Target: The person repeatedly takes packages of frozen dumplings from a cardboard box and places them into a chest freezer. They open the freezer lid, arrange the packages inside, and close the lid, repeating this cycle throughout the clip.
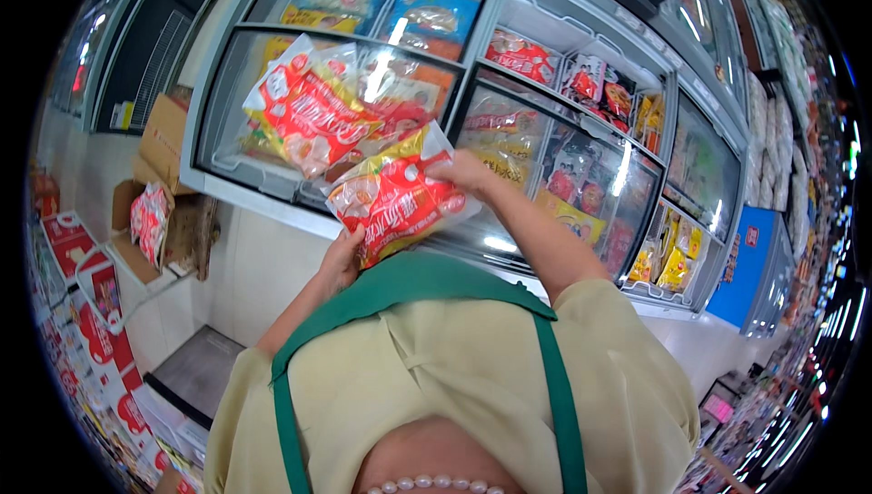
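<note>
Both my hands grip a red, yellow and white plastic food bag point(409, 194) in front of my green apron. My left hand point(343, 257) pinches its lower left corner, and my right hand point(458, 172) has hold of its upper right side. Just beyond it, a similar red and yellow bag point(306, 109) lies on the glass lid point(225, 119) of a chest freezer. Another red bag lies partly hidden between these two. Under the lid, several packs show dimly through the reflections.
Red bags point(521, 57) and dark packs lie in the freezer section with its lid slid aside at upper right. An opened cardboard box point(133, 259) with a red and white bag point(150, 221) stands left of the freezer. Beyond the freezer's right end is a blue cabinet point(742, 266).
</note>
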A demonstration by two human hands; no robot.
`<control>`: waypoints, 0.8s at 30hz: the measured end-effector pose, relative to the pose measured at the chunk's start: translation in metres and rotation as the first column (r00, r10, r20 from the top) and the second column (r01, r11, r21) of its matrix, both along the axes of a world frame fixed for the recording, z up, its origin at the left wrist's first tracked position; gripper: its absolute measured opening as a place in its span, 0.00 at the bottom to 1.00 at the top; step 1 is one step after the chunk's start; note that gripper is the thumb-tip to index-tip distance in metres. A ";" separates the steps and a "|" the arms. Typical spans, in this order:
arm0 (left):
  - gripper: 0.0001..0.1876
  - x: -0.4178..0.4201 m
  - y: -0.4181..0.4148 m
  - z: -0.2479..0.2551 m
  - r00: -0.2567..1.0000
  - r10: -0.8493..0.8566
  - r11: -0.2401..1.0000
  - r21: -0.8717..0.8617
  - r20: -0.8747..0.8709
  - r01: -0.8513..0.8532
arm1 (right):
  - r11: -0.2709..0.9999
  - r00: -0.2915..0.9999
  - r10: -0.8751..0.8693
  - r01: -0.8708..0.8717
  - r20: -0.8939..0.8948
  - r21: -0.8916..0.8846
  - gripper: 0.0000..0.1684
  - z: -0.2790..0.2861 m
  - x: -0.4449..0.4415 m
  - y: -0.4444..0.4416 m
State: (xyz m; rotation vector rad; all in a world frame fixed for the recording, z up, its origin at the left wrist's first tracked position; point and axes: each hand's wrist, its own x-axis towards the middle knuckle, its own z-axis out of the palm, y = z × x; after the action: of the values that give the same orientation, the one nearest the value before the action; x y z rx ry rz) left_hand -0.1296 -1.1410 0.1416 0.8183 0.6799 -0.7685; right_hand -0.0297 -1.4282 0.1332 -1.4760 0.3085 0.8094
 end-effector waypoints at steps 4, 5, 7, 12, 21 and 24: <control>0.24 0.010 -0.016 0.016 0.989 -0.009 1.000 -0.013 0.146 0.011 | 0.952 0.983 -0.181 0.175 0.004 0.250 0.23 0.015 -0.043 -0.025; 0.23 0.017 -0.020 0.017 0.989 -0.075 0.997 0.020 0.130 0.073 | 0.933 0.972 -0.236 0.229 -0.008 0.278 0.24 0.021 -0.054 -0.031; 0.22 0.038 -0.035 0.029 0.976 -0.199 0.978 0.083 0.091 0.192 | 0.896 0.939 -0.342 0.334 -0.024 0.294 0.25 0.035 -0.071 -0.044; 0.25 0.074 -0.088 0.035 0.940 -0.249 0.967 0.004 0.234 0.255 | 0.777 0.797 -0.603 0.589 -0.004 0.222 0.26 0.067 -0.085 -0.097; 0.19 0.137 -0.118 0.003 0.847 -0.501 0.861 0.207 0.178 0.466 | 0.576 0.404 -0.767 0.776 0.498 0.257 0.25 0.168 0.001 -0.238; 0.15 0.145 -0.114 -0.002 0.834 -0.538 0.831 0.243 0.121 0.501 | 0.541 0.339 -0.773 0.793 0.536 0.279 0.24 0.172 0.042 -0.275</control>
State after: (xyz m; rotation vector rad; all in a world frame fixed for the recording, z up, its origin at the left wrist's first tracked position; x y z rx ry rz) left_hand 0.0150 -1.2553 0.1395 1.2770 0.3645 -1.1124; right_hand 0.0122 -1.7027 0.3051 -1.2980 0.4824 -0.5071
